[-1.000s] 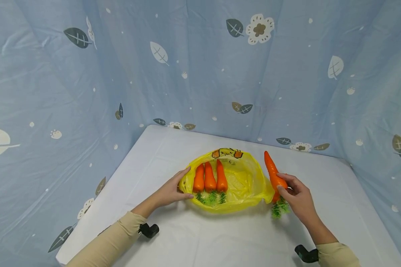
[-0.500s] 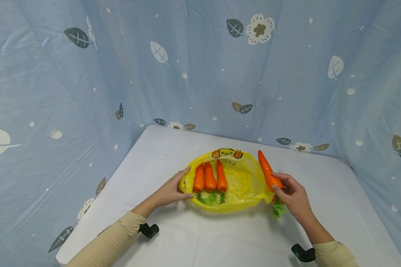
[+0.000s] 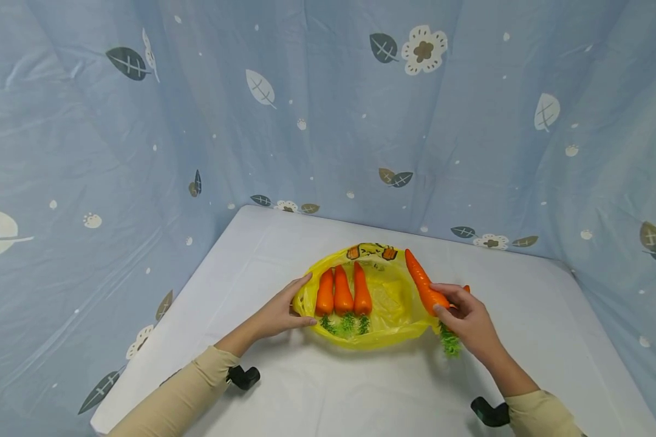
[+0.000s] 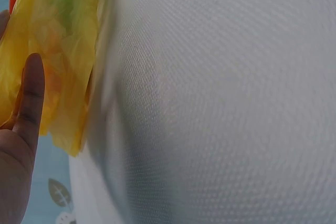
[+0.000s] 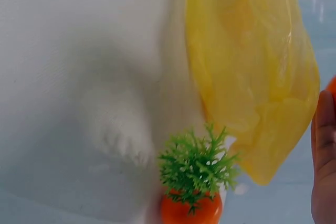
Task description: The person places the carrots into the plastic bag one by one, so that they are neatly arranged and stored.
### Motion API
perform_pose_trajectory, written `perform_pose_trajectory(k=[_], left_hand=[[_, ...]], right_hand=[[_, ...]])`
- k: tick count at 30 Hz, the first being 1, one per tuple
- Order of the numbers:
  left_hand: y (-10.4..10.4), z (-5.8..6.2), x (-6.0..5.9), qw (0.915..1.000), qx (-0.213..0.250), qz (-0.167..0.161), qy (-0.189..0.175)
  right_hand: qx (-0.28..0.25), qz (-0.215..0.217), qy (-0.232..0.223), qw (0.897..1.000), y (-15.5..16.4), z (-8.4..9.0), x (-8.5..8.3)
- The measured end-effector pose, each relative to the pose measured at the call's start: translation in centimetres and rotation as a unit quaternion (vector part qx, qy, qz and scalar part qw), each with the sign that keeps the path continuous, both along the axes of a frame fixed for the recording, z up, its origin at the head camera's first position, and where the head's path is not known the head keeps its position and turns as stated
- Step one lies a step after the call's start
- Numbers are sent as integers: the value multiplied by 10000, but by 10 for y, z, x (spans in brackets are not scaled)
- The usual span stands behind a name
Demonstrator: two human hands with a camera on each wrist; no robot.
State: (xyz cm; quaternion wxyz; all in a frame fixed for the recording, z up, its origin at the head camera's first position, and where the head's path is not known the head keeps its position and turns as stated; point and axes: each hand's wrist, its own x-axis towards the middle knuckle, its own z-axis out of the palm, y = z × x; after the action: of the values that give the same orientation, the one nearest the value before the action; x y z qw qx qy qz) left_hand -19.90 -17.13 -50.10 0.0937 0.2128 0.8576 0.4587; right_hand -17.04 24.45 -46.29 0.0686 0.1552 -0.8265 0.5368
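In the head view, my right hand (image 3: 467, 321) holds an orange carrot (image 3: 420, 279) near its thick end, with the thin tip pointing up and left over the bag's right rim. Behind that hand shows the tip of another carrot (image 3: 466, 289). Green leaves (image 3: 449, 341) hang below; whose they are, I cannot tell. My left hand (image 3: 277, 311) rests against the left end of a yellow plastic bag (image 3: 396, 328), thumb and fingers straight and spread. Three carrots (image 3: 343, 297) lie side by side in the bag. The left wrist view shows the straight thumb (image 4: 31, 95) touching the plastic.
A white table (image 3: 382, 394) bears everything. Blue patterned curtain (image 3: 328, 121) stands around its back and sides. A carrot with green leaves (image 5: 197, 166) lies beside the bag in the right wrist view. Black devices (image 3: 244, 377) sit at both wrists.
My right hand has moved left with its carrot, whose tip now reaches the bag's right rim. The other carrot's tip has come into view behind the hand. The left hand stays put.
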Motion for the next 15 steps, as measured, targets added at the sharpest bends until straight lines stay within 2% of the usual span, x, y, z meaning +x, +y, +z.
perform_pose_trajectory(k=[15], left_hand=[[1, 0, 0, 10000, 8, -3, 1]], right_hand=[[235, 298, -523, 9979, -17, 8, -5]])
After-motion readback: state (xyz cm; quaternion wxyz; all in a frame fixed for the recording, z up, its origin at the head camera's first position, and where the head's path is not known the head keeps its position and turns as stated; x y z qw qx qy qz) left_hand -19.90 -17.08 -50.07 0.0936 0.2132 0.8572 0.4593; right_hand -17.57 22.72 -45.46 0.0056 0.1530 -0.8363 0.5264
